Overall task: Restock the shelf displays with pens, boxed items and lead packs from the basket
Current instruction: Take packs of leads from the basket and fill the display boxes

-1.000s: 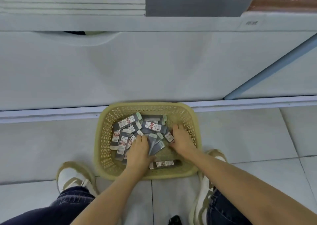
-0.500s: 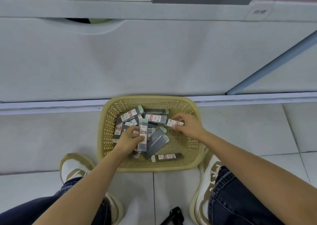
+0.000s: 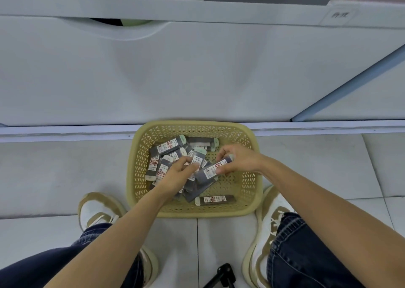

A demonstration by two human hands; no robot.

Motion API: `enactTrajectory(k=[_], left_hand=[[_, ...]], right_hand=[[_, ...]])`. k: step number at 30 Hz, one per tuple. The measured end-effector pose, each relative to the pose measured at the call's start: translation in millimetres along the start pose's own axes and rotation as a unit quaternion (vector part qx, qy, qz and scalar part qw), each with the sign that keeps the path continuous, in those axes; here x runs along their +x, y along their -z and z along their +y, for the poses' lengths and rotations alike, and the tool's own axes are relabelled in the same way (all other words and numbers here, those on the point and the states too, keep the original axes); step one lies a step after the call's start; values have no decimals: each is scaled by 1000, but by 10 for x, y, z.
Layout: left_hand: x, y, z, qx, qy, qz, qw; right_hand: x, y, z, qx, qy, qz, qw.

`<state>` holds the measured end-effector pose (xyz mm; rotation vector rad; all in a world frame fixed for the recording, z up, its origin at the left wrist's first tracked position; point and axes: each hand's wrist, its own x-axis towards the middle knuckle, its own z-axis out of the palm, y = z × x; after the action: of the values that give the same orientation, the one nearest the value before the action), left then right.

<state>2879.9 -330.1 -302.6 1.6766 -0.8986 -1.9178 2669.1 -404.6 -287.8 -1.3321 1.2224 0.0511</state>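
Two hands work inside the yellow basket [image 3: 255, 147] on the floor [image 3: 65, 167] below the white shelf [image 3: 197, 9]: the right hand [image 3: 240, 159] pinches one dark lead pack [image 3: 210, 171] by its end between thumb and curled fingers, while the left hand [image 3: 176, 174] has its fingers curled round another in the heaped lead packs [image 3: 168, 146], though how many it holds I cannot tell. Slick packs pinched at one end could twist loose and drop back or skid over the rim as more are gathered. Red-and-white labels show a large "100"; smaller print and the shelf tag [image 3: 340, 15] are too blurred to read.
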Motion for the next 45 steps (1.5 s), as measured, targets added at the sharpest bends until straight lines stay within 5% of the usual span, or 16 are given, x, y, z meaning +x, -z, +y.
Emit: enactTrajectory(k=[4, 8, 13, 17, 22, 27, 34, 40, 45], left_hand=[[-3, -21, -7, 19, -40, -23, 999], [-15, 23, -24, -78, -58, -17, 995], [-13, 48, -13, -105, -23, -30, 994], [-16, 92, -83, -59, -39, -21, 997], [-16, 262, -120, -106, -62, 90, 988], [-38, 291, -151, -91, -58, 116, 987], [-30, 287, -144, -79, -49, 129, 987], [3, 246, -86, -158, -40, 155, 974], [-11, 137, -28, -220, -58, 157, 961]], right_hand=[[67, -114, 1, -2, 36, 4, 999], [131, -129, -29, 192, 83, 104, 972], [180, -186, -60, 101, 97, 21, 990], [255, -324, -65, 166, 78, 54, 982], [383, -414, 120, -10, 9, 201, 980], [442, -700, 292, -224, -6, 194, 955], [386, -293, 256, -35, 32, 168, 985], [270, 70, 76, 164, 40, 250, 953], [156, -275, -45, 260, 43, 43, 964]])
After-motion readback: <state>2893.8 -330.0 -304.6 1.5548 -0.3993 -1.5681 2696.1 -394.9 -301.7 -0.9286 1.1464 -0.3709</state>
